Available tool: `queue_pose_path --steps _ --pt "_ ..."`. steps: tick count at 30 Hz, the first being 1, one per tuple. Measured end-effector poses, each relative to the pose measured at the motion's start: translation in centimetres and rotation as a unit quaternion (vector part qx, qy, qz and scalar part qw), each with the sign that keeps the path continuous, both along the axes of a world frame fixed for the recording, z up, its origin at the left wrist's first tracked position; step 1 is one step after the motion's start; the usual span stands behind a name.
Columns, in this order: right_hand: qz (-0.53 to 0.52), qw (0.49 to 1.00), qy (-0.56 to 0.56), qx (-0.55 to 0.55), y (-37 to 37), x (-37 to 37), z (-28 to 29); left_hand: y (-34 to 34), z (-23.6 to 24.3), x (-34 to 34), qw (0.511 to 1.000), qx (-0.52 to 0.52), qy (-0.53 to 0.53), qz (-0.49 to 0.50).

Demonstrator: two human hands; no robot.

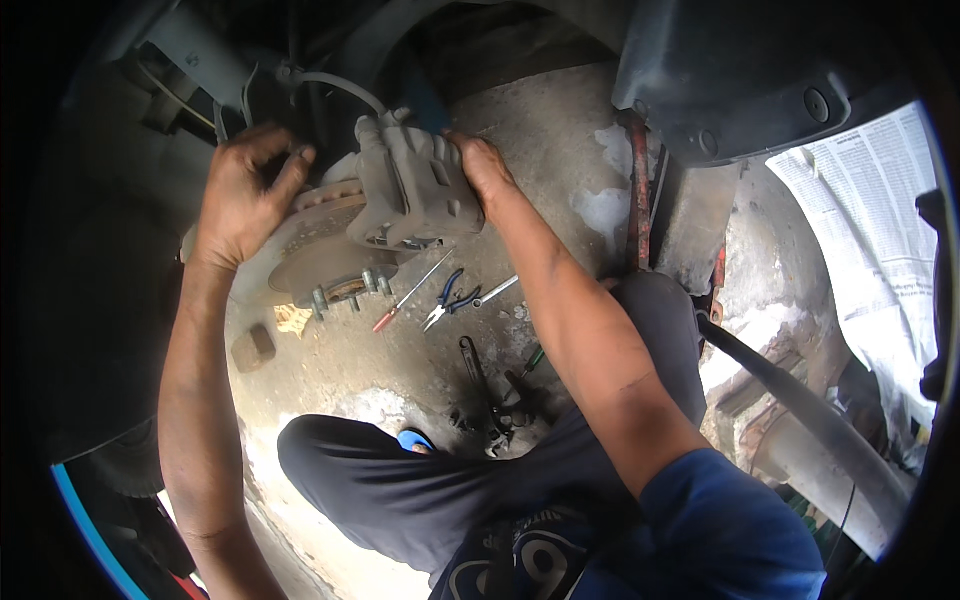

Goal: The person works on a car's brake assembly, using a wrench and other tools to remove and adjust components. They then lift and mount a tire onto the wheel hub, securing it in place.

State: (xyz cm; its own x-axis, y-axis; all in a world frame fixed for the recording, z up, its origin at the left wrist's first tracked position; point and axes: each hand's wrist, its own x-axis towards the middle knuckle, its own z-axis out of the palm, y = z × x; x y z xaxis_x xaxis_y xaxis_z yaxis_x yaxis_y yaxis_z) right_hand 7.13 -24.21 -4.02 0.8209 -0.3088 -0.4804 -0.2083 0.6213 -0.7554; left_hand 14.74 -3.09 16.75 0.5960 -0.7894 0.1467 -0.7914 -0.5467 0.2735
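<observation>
A grey, dusty brake caliper [405, 185] sits over the edge of the brake disc [325, 210], with a hose running up from it. My right hand [483, 170] grips the caliper's right side, its fingertips hidden behind it. Beside the disc's upper left edge is my left hand [245, 190]. Its fingers are curled and the thumb bent in; what they close on is hidden. Wheel studs [345, 292] stick out from the hub below the disc.
On the concrete floor lie a red-handled screwdriver [410, 292], blue-handled pliers [445, 300], a wrench [496, 290] and several dark tools [485, 395]. A red bar [640, 190] stands to the right, near newspaper sheets [870, 230]. A dark body panel [740, 80] hangs at upper right.
</observation>
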Motion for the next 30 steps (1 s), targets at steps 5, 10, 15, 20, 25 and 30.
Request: queue_pose_path --steps 5,10,15,20,25,30 --pt "0.053 0.971 -0.074 0.223 0.4 -1.7 -3.0 0.2 -0.6 -0.2 0.999 -0.043 0.003 0.0" --pt "0.089 0.947 -0.131 0.278 -0.2 -1.1 -10.1 0.5 -1.2 0.6 0.999 -0.019 -0.029 -0.023" --pt "0.102 0.964 -0.153 0.19 1.1 -0.9 -10.2 2.2 -1.8 1.7 0.998 0.017 -0.05 -0.02" --pt "0.007 0.938 -0.208 0.279 5.1 -2.0 -9.7 2.1 -1.9 1.7 0.995 0.055 -0.08 0.008" --pt "0.009 0.947 -0.135 0.291 5.1 -2.9 -6.0 3.1 -3.0 2.2 0.988 0.025 -0.154 0.006" --pt "0.006 0.963 -0.167 0.213 5.9 -2.0 -9.2 -0.1 -1.3 -0.6 0.998 0.017 -0.033 0.058"
